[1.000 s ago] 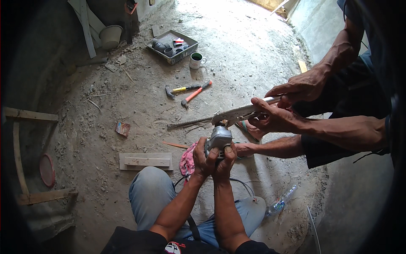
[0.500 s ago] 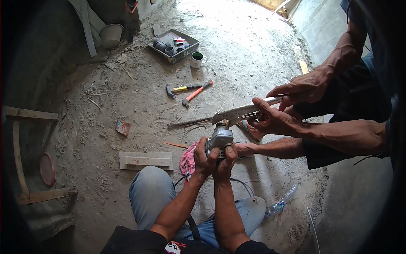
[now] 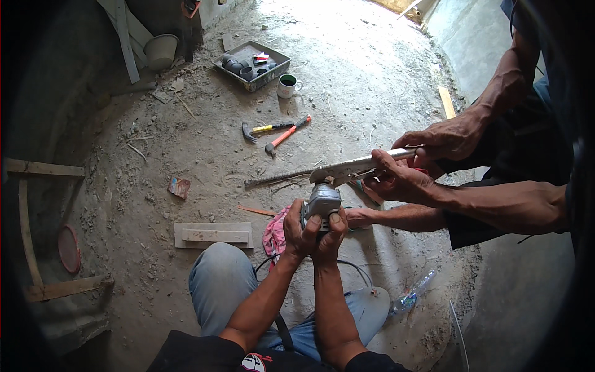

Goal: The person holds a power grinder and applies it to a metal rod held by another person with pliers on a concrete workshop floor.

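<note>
My left hand [image 3: 299, 230] and my right hand [image 3: 330, 235] are wrapped round the body of a grey angle grinder [image 3: 324, 199], its head pointing away from me. Against the top of the grinder's head lies a long silvery metal tool [image 3: 347, 169], which looks like pliers or a wrench. A co-worker's hands hold that tool from the right: one hand [image 3: 406, 177] grips its middle, the other hand [image 3: 449, 135] its far right end. Whether a disc is fitted to the grinder is hidden behind the tool. A pink cloth [image 3: 276, 232] lies just left of my hands.
On the dusty floor lie two hammers [image 3: 289, 134], a plastering float [image 3: 214, 235], a crumpled packet [image 3: 179, 188] and a plastic bottle [image 3: 414, 294]. Farther off stand a white mug [image 3: 287, 87] and a tray of pipe fittings [image 3: 273, 75]. A black cable [image 3: 356, 268] runs by my right knee.
The co-worker's far hand has slid slightly right along the silvery tool, and its tilt has shifted a little. My hands and the grinder stay almost still.
</note>
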A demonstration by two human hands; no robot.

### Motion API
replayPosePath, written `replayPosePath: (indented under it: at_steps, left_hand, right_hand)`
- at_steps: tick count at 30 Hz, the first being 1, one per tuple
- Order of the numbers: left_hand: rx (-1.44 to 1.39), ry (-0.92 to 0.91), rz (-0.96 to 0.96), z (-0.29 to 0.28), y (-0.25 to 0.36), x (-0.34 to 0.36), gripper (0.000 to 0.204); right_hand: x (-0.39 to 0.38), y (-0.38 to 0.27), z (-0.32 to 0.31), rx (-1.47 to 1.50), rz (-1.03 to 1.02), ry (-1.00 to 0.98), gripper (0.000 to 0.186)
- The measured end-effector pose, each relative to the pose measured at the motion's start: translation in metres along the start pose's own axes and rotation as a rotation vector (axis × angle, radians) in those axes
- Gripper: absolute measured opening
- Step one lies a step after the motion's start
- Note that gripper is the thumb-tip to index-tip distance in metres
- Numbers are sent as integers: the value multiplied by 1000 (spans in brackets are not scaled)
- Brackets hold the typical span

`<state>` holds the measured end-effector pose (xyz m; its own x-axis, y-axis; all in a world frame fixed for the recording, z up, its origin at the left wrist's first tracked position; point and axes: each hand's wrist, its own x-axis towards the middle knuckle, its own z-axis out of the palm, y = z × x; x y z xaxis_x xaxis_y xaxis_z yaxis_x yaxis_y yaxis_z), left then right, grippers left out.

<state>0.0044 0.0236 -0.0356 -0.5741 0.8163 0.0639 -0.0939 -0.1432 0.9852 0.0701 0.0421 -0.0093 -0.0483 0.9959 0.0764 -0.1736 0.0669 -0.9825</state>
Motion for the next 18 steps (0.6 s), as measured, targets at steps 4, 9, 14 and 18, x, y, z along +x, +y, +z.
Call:
replayPosePath:
  at_steps: [4,9,14,18]
  left_hand:
    - [9,-8,-23,0,-2,-2,58]
    - [5,7,-1,1,-1,-1,59]
    - [26,-4,-2,-1,-1,0,60]
    - [-2,-5,-9,-1,0,-1,60]
  right_hand:
    - [0,-2,1,19,10,14,51]
    - [1,4,-3,44,73,-8,52]
    - [-3,7,-1,20,11,69,52]
    - [-1,8,-7,-56,-75,-64,23]
